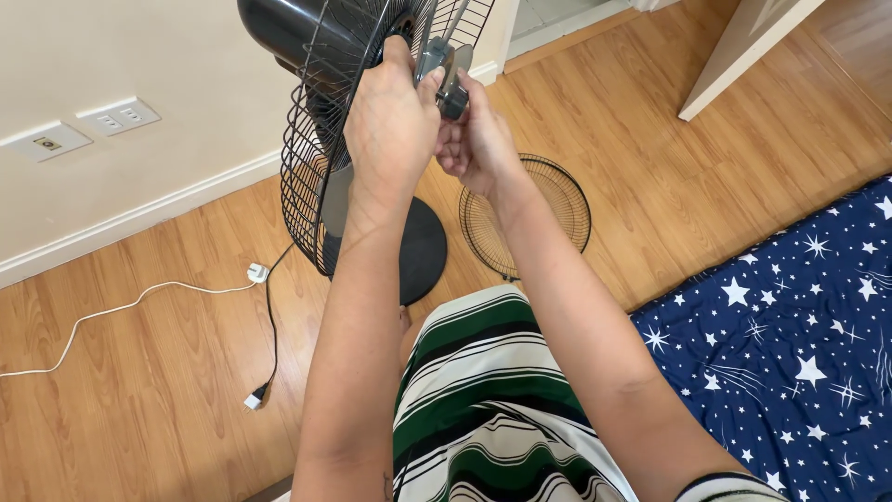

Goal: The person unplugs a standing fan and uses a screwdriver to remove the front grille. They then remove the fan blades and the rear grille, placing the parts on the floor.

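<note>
Warm wooden plank floor (167, 372) underfoot, a cream wall (139, 56) with white skirting (139, 218) and two wall sockets (118, 116), a star-patterned navy mattress (799, 316) at the right, white cords (130, 302) trailing.

A home, likely a bedroom: wood-plank floor (167, 372), cream wall with white baseboard (139, 218) and wall sockets (118, 116) at ten o'clock, a star-print navy mattress (799, 325) at four o'clock, a standing fan (325, 121) at twelve.

Both arms raised, left hand (392, 125) curled, right hand (476, 144) seemingly pinching
</note>
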